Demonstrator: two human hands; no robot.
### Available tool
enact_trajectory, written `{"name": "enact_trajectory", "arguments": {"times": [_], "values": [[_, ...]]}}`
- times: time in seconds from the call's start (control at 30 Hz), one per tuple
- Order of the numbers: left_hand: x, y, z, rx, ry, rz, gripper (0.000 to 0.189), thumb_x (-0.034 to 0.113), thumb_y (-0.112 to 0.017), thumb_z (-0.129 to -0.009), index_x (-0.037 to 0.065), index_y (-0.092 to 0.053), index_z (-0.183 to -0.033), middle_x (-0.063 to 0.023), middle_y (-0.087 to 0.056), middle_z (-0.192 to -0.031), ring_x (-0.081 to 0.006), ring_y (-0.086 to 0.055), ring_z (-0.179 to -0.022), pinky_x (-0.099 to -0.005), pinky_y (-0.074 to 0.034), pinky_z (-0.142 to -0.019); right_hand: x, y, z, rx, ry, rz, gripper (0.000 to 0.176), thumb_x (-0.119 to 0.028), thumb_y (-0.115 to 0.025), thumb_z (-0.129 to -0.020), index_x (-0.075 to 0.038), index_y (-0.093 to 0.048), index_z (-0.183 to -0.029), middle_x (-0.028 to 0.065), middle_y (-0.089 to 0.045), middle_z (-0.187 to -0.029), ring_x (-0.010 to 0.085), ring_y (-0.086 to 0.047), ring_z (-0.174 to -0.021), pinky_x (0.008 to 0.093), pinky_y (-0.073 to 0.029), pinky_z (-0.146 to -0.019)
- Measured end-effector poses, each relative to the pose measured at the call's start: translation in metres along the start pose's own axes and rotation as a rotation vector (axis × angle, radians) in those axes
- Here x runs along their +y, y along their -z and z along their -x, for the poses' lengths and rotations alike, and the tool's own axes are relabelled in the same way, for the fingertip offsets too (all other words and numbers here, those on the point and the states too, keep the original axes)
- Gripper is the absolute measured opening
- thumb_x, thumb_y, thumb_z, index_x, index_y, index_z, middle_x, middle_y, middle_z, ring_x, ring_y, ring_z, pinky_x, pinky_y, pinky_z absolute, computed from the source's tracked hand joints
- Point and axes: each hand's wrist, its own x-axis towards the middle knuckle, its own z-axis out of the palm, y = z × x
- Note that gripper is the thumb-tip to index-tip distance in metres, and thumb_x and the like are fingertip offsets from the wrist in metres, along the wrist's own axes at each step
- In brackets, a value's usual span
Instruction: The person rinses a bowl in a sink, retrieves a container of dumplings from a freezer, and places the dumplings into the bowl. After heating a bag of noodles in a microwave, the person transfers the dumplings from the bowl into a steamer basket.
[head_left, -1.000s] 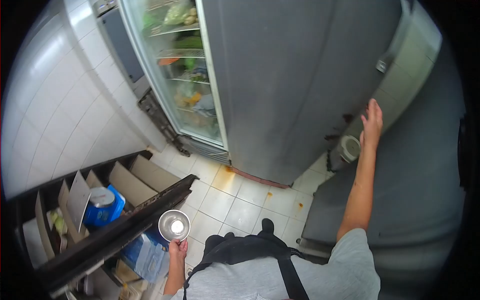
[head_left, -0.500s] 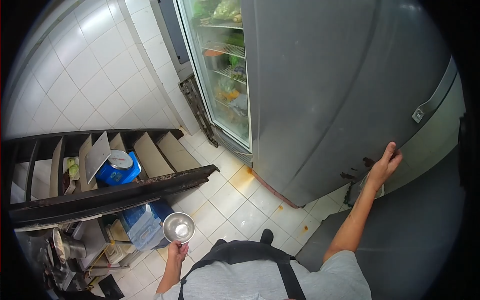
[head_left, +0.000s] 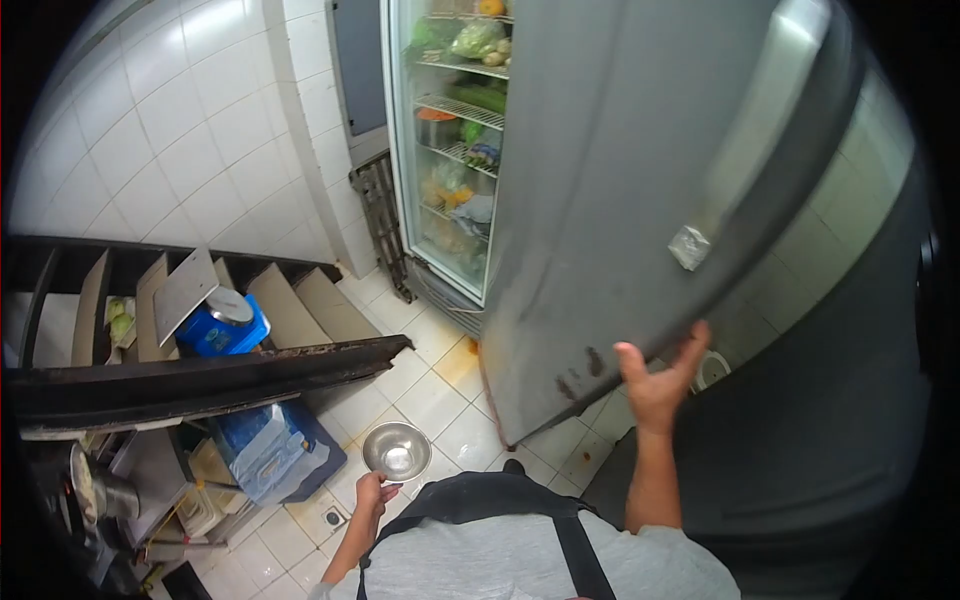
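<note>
A round metal bowl point(head_left: 397, 452) is held at its near rim by my left hand point(head_left: 374, 495), low in front of my apron; the bowl's inside shows no contents. My right hand point(head_left: 662, 385) has its thumb and fingers spread near the lower edge of a large grey door point(head_left: 600, 250). Nothing is in that hand, and whether it touches the door edge cannot be made out. The door has a long handle point(head_left: 765, 130) and rust marks at its bottom. Beyond it, a glass-fronted fridge point(head_left: 490, 150) shows vegetables on wire shelves.
To the left is a dark slatted rack point(head_left: 200, 385) holding a blue scale point(head_left: 225, 325) and a tilted board point(head_left: 188, 298). Below it are a blue plastic-covered box point(head_left: 270, 450) and a metal pot point(head_left: 118, 497). Another dark grey surface point(head_left: 790, 450) fills the lower right.
The grey door has swung nearer and to the left. My right hand has moved left and its fingers have spread. My left hand and the bowl have shifted slightly right.
</note>
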Motion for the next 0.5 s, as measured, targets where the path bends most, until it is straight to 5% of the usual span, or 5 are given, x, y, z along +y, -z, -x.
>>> {"name": "enact_trajectory", "arguments": {"times": [0.23, 0.5], "values": [[-0.015, 0.021, -0.006, -0.212, 0.046, 0.045, 0.026, 0.012, -0.058, -0.088, -0.005, -0.055, -0.107, -0.0159, -0.062, -0.104, -0.0418, -0.075, -0.092, -0.0426, -0.063, -0.075, -0.081, -0.079, 0.021, -0.145, 0.151, -0.055, 0.094, -0.022, -0.095, -0.069, 0.001, -0.04, -0.141, 0.021, -0.052, -0.124, 0.0374, -0.057, -0.114, 0.0452, -0.047, -0.098], [0.003, 0.034, 0.001, -0.359, 0.162, -0.003, 0.031, 0.013, -0.058, -0.086, -0.003, -0.054, -0.112, -0.0185, -0.065, -0.11, -0.0408, -0.074, -0.095, -0.0479, -0.061, -0.085, -0.125, -0.144, 0.036, -0.157, 0.312, -0.061, 0.097, -0.023, -0.093, -0.072, 0.003, -0.033, -0.144, 0.0235, -0.045, -0.133, 0.0391, -0.046, -0.119, 0.0483, -0.044, -0.1]]}}
